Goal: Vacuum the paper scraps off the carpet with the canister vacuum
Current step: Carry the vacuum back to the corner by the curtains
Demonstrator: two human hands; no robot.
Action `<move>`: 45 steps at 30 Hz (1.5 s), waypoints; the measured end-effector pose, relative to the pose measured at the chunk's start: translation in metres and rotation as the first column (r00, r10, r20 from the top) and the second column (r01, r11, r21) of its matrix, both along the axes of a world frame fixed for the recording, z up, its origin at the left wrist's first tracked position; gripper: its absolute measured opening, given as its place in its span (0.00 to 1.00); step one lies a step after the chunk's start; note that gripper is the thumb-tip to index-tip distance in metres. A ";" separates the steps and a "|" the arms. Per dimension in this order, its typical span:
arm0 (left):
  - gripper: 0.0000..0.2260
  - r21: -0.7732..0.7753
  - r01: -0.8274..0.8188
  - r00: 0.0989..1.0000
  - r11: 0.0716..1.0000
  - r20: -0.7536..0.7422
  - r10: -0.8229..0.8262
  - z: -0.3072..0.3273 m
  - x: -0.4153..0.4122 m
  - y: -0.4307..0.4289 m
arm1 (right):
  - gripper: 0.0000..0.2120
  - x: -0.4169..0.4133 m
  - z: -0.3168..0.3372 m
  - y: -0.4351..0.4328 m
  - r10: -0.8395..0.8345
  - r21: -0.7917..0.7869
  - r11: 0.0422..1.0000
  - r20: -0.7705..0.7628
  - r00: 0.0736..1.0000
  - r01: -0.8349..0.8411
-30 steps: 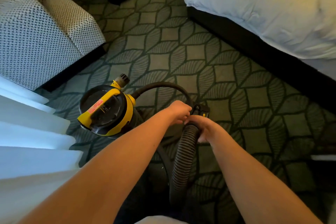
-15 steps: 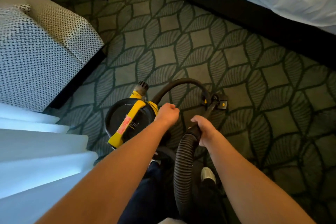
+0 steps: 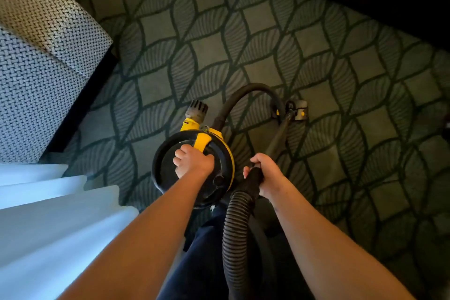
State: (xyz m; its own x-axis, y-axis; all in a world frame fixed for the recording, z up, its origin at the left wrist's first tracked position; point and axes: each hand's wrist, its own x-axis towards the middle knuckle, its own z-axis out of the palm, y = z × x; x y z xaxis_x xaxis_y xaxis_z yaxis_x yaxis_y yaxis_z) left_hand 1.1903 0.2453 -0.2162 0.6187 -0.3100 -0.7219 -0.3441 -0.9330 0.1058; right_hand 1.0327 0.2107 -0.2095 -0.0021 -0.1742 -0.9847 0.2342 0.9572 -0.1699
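Vacuum handle (image 3: 202,141) now in left hand (image 3: 193,162)

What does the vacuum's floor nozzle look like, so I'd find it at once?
Start at the leaf-patterned carpet by the woven armchair. Follow the thin wand from the right hand to the nozzle, a small block with a yellow dot. Its boxy grey shape sets it apart from the black loop arching beside it.

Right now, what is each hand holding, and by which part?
The left hand grips the canister vacuum by its yellow top handle; the right hand grips the hose at its black cuff.
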 end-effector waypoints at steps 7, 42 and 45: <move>0.33 0.015 -0.054 0.991 0.998 -0.121 0.055 -0.013 0.007 -0.012 | 0.07 -0.003 -0.007 0.001 -0.012 -0.031 0.999 0.028 1.000 0.013; 0.19 -0.128 -0.154 0.981 0.980 0.100 0.168 0.051 -0.188 0.020 | 0.10 -0.197 0.017 -0.047 0.290 0.017 0.957 0.067 0.955 -0.291; 0.18 -0.149 -0.215 0.968 0.965 0.099 0.231 0.050 -0.217 0.033 | 0.11 -0.212 0.023 -0.043 0.324 -0.017 0.946 0.048 0.945 -0.324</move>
